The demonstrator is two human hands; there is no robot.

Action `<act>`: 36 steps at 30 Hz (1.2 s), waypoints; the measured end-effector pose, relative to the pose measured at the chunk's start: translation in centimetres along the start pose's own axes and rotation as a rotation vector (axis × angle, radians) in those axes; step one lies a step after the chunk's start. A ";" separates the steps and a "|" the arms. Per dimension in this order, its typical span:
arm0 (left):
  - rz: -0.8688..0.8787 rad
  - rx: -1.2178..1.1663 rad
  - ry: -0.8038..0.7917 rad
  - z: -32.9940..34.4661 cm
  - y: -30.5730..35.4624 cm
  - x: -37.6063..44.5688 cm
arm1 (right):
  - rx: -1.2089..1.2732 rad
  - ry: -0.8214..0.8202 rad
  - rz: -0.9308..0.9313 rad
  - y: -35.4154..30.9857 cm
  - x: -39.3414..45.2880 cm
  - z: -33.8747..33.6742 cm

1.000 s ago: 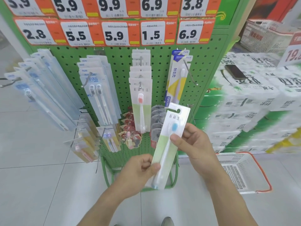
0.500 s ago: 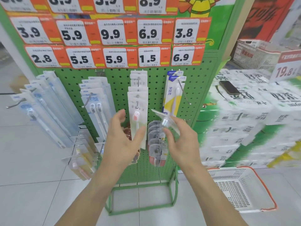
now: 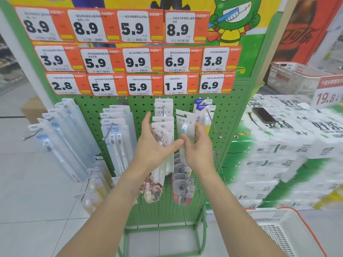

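A packaged toothbrush with a blue head (image 3: 184, 125) stands upright in front of the green pegboard rack (image 3: 230, 108); my right hand (image 3: 198, 147) grips its lower part. Just left of it, a row of matching white packs (image 3: 163, 115) hangs on a hook. My left hand (image 3: 154, 147) is spread with straight fingers in front of those hanging packs, its thumb reaching toward the held pack. Whether it touches them cannot be told.
Orange price tags (image 3: 137, 60) cover the rack's top. Other toothbrush packs (image 3: 61, 138) hang at left, small items below. Stacked white tissue packs (image 3: 282, 156) with a phone (image 3: 264, 115) stand right. A red-handled white basket (image 3: 284, 232) sits on the floor at lower right.
Both hands have risen toward the rack. The pack, tilted flat half a second ago, now stands upright beside the hanging row. The view has tilted upward.
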State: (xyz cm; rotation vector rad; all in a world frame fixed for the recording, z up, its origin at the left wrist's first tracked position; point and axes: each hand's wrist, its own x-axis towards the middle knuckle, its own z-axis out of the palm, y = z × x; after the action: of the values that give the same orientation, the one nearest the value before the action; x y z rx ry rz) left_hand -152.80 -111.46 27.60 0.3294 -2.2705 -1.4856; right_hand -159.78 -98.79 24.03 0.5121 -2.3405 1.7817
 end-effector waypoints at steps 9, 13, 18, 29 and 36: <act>0.017 -0.056 -0.023 0.0 -1.7 1.2 | 0.221 -0.109 -0.053 -0.5 2.1 0.6; 0.028 -0.032 -0.058 -0.6 -1.8 1.4 | 0.250 -0.194 -0.059 -1.0 2.6 0.8; 0.034 -0.052 -0.082 -0.8 -1.8 1.2 | 0.194 -0.319 -0.028 -1.3 3.2 1.0; 0.035 -0.016 -0.107 -1.0 -0.8 0.1 | -0.228 -0.447 -0.154 -1.4 3.2 0.0; 0.032 -0.029 -0.177 -1.6 -1.0 0.3 | -0.222 -0.282 -0.109 -2.4 3.2 -0.4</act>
State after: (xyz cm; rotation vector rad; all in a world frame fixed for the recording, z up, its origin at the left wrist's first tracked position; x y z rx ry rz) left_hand -152.37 -113.31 27.26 0.1575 -2.3749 -1.5863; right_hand -161.94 -99.56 27.41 0.8856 -2.5943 1.4602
